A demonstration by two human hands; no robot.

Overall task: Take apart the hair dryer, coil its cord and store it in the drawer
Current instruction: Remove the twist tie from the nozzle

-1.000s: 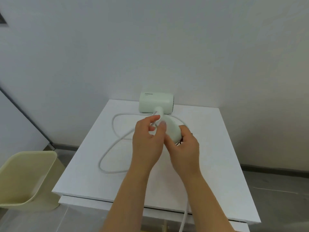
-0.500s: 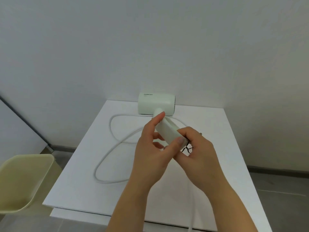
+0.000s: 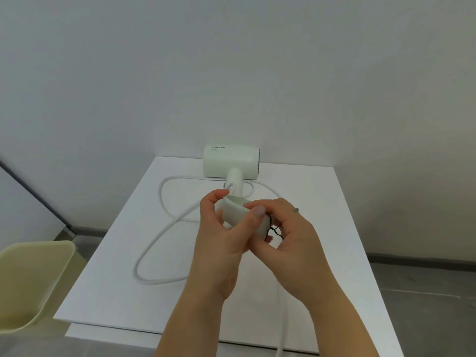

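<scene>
A pale green hair dryer body (image 3: 230, 161) lies at the back of the white table (image 3: 334, 228), with a short handle stub (image 3: 235, 182) pointing toward me. Both my hands hold a pale green handle piece (image 3: 235, 212) just in front of that stub; its upper end looks hollow, and I cannot tell whether it still joins the stub. My left hand (image 3: 219, 243) grips it with thumb and fingers. My right hand (image 3: 291, 235) pinches its lower end, where a thin black loop (image 3: 275, 231) hangs. The white cord (image 3: 154, 243) lies in loose loops on the table's left half.
A pale yellow bin (image 3: 31, 279) stands on the floor to the left of the table. The wall rises right behind the dryer. Part of the cord (image 3: 281, 320) runs over the table's front edge. A white ledge (image 3: 85, 332) shows under the tabletop.
The handle piece has swung away from its straight line with the dryer body and now sits angled in my hands. My hands stay closed round it, and the camera has tilted slightly.
</scene>
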